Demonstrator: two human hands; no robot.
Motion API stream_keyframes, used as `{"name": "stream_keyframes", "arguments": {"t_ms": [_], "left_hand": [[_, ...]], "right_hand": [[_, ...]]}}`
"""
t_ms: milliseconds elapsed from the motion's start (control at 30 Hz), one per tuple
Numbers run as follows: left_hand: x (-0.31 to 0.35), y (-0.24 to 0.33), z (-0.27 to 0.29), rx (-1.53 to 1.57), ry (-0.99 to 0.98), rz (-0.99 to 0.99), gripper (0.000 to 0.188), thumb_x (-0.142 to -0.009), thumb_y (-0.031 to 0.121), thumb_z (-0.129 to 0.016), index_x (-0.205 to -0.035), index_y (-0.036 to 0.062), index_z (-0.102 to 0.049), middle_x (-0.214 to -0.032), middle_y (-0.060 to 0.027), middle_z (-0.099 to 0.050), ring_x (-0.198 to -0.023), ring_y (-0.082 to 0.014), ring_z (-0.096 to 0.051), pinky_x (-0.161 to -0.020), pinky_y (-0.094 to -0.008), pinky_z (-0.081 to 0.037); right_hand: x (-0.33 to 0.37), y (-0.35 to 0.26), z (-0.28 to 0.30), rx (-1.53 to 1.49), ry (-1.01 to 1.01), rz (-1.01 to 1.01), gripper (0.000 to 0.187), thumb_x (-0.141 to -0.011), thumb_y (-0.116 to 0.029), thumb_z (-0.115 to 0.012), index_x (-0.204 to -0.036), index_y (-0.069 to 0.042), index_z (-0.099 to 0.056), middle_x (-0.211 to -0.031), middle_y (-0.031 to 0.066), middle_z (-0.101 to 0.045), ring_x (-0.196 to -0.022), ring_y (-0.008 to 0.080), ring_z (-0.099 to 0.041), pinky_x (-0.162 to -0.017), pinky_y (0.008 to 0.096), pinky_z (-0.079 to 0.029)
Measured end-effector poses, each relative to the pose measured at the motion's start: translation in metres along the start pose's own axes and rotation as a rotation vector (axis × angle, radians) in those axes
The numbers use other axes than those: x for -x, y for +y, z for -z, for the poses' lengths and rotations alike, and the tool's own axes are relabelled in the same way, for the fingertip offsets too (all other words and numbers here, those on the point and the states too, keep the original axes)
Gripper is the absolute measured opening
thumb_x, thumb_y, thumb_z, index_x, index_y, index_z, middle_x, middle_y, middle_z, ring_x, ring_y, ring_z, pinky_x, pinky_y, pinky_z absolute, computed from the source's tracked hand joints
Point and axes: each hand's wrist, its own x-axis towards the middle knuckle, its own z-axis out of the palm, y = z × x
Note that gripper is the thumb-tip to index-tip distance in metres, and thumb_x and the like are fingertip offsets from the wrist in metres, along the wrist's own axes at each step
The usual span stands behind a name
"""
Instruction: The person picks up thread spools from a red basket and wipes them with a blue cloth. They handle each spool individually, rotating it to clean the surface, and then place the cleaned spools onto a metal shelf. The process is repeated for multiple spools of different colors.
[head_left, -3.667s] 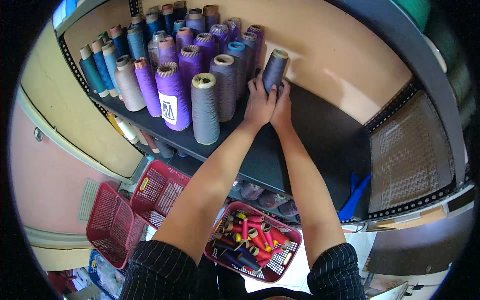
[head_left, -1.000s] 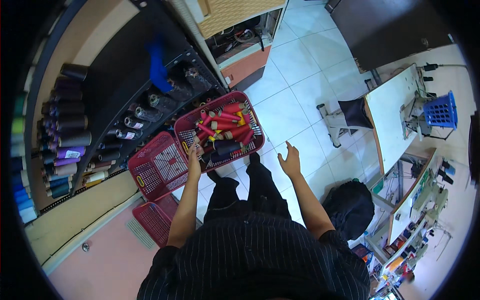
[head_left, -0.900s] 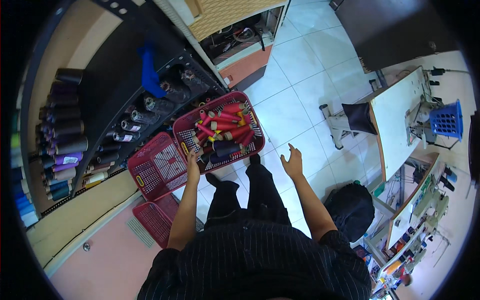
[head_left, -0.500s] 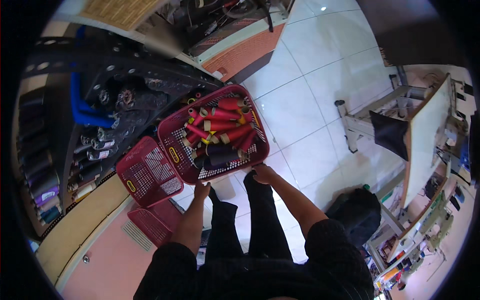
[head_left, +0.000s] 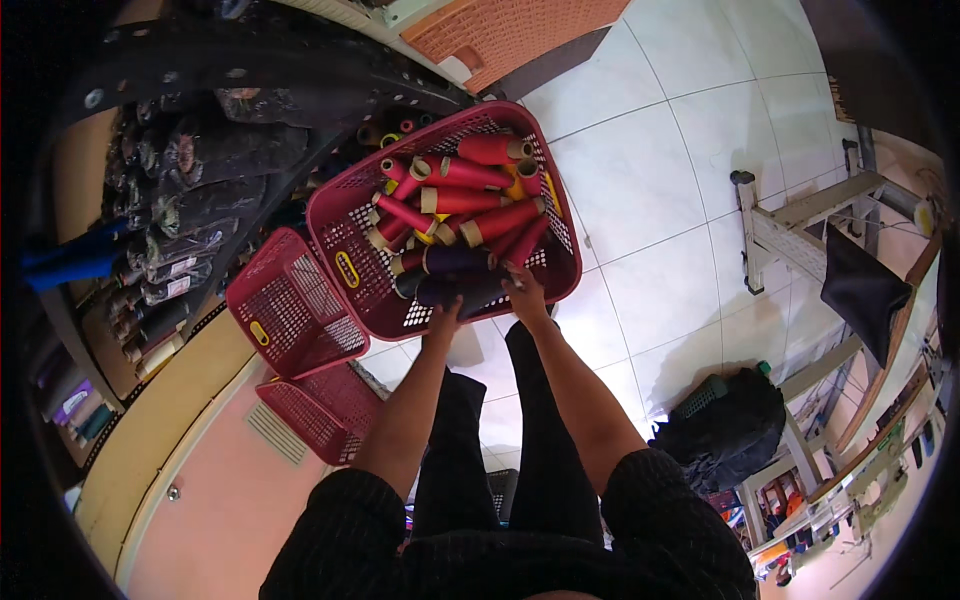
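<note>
A large maroon plastic basket point(head_left: 378, 308) sits before me, filled with thread cones. Most are red cones point(head_left: 470, 202) with tan cardboard ends, some yellow shows between them, and dark purple-black cones point(head_left: 458, 288) lie along the near side. My left hand point(head_left: 443, 318) is over the near rim with fingers apart, at the left part of the nearest dark cone. Just inside the rim, my right hand point(head_left: 524, 295) has its fingers spread beside that cone's right end, close to a red cone. Whether either hand touches a cone is hard to make out.
Two smaller maroon baskets point(head_left: 290, 300) stand at the left. Behind them a dark metal shelf point(head_left: 270, 75) holds plastic-wrapped thread cones point(head_left: 235, 150). White tiled floor point(head_left: 640, 250) spreads right, with a metal-legged table point(head_left: 800, 215) and a black bag point(head_left: 725, 420).
Both hands have moved from the basket's near rim up and inward, to the dark cones inside. The view has shifted, and the basket appears closer.
</note>
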Motion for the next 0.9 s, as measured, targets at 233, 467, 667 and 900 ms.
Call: {"name": "stream_keyframes", "arguments": {"t_ms": [233, 467, 667, 900], "left_hand": [[0.179, 0.027, -0.002, 0.517, -0.282, 0.175, 0.041, -0.083, 0.045, -0.069, -0.107, 0.0153, -0.056, -0.080, 0.0071, -0.057, -0.052, -0.0032, -0.044, -0.070, -0.0252, -0.049], [0.342, 0.122, 0.039, 0.823, -0.548, -0.103, 0.042, -0.091, 0.046, -0.057, -0.118, 0.0151, -0.053, -0.102, 0.0010, -0.060, -0.086, -0.0125, -0.059, -0.088, -0.0317, -0.047], [0.389, 0.140, 0.139, 0.629, -0.416, -0.270, 0.069, -0.088, 0.059, -0.051, -0.137, 0.0131, -0.035, -0.119, -0.0139, -0.060, -0.087, -0.0229, -0.064, -0.087, -0.0358, -0.047], [0.448, 0.170, 0.206, 0.945, 0.066, -0.774, 0.083, -0.081, 0.030, -0.075, -0.142, 0.0080, -0.023, -0.117, -0.0141, -0.052, -0.102, -0.0239, -0.058, -0.086, -0.0348, -0.049]], "right_hand": [[0.057, -0.093, 0.043, -0.392, 0.199, -0.075, 0.064, -0.086, -0.011, -0.066, -0.140, -0.007, -0.031, -0.129, 0.0139, -0.046, -0.110, 0.0199, -0.050, -0.091, 0.0318, -0.044], [0.202, -0.270, 0.033, -0.560, -0.256, 0.076, 0.095, -0.086, -0.004, -0.066, -0.149, -0.008, 0.005, -0.143, 0.0156, -0.028, -0.127, 0.0249, -0.037, -0.105, 0.0351, -0.034], [0.233, -0.374, 0.020, -0.254, -0.397, 0.398, 0.089, -0.088, -0.008, -0.062, -0.148, -0.003, 0.004, -0.145, 0.0195, -0.028, -0.129, 0.0262, -0.037, -0.107, 0.0355, -0.031], [0.278, -0.488, -0.039, 0.354, -0.718, 0.761, 0.057, -0.099, -0.035, -0.038, -0.146, -0.004, -0.027, -0.133, 0.0255, -0.047, -0.122, 0.0384, -0.048, -0.099, 0.0377, -0.038]]}}
